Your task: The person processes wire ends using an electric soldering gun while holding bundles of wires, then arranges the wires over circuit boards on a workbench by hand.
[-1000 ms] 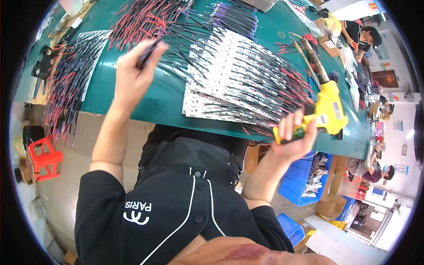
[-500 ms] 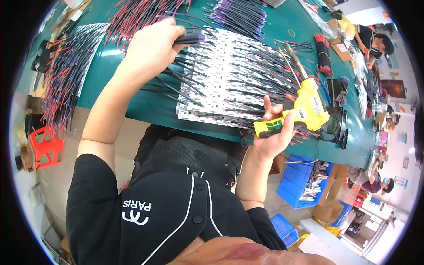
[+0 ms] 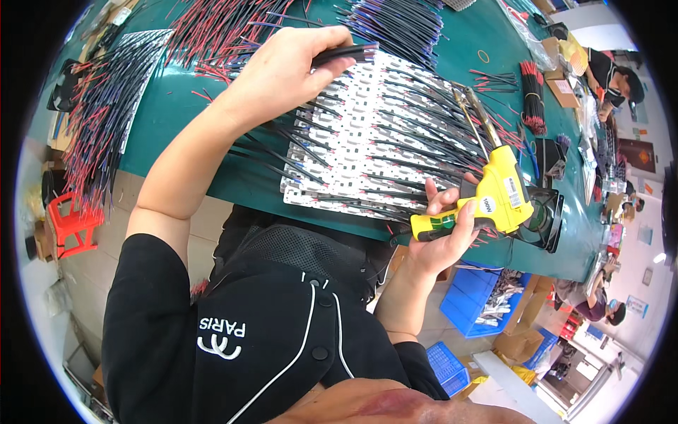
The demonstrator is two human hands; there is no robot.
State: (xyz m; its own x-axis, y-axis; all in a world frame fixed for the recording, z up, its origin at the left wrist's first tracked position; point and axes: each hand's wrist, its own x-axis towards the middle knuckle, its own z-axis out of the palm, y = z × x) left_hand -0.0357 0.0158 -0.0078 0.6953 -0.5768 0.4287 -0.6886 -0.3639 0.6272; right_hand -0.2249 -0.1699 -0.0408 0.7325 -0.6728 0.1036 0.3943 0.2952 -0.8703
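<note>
My left hand (image 3: 286, 74) is closed around a small bundle of black wires (image 3: 347, 54), their tips pointing right over the far end of a white circuit board panel (image 3: 346, 145). Rows of black wires (image 3: 417, 145) are fixed along the panel and stick out on both sides. In my right hand (image 3: 441, 253) is a yellow and black soldering gun (image 3: 503, 192), held by its handle at the panel's right side. Its metal tip (image 3: 455, 86) points away from me, above the wire ends.
Loose red and black wires (image 3: 219, 32) and blue-tipped ones (image 3: 399, 28) lie at the back of the green table (image 3: 176, 106). Another wired panel (image 3: 145, 78) hangs over the left edge. A small black fan (image 3: 544, 219) and a tied wire bundle (image 3: 533, 99) are at right.
My left hand has moved to the right with the black wires, over the panel's far end. The soldering gun stays in my right hand, at nearly the same place beside the panel.
</note>
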